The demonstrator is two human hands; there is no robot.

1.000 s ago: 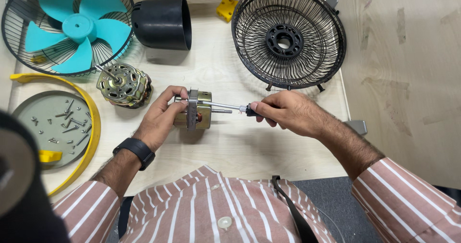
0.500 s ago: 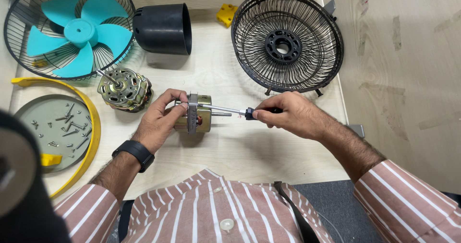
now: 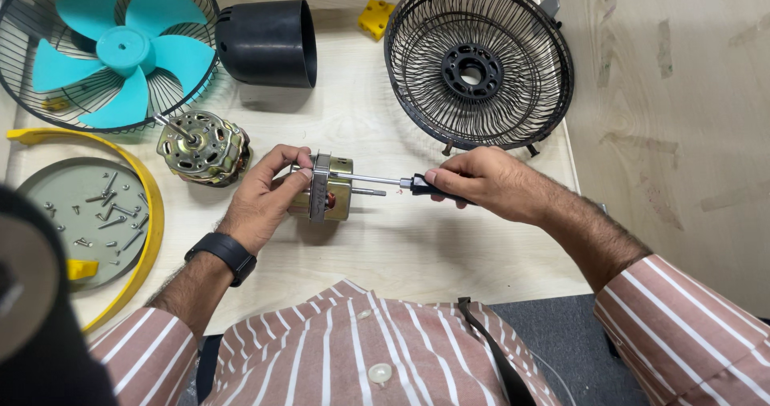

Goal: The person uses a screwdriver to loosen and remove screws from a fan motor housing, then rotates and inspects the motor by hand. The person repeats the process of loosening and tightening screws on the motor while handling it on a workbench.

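Our left hand (image 3: pixel 261 201) wraps its grip around the small fan motor (image 3: pixel 325 188) on the worktop (image 3: pixel 417 238). Our right hand (image 3: pixel 481 183) pinches the screwdriver (image 3: pixel 385 181), tip against the motor. Since a moment ago, both have barely moved, so the screw work goes on.

We are looking down at a repair or assembly workbench (image 3: pixel 449 254) of pale wood with a plain board wall beside it. Taken-apart fan pieces are lying across it: a teal blade (image 3: pixel 112 49) in a wire guard, a second black guard (image 3: pixel 479 68), a bare motor (image 3: pixel 202 147), and a tray of loose screws (image 3: pixel 88 214).
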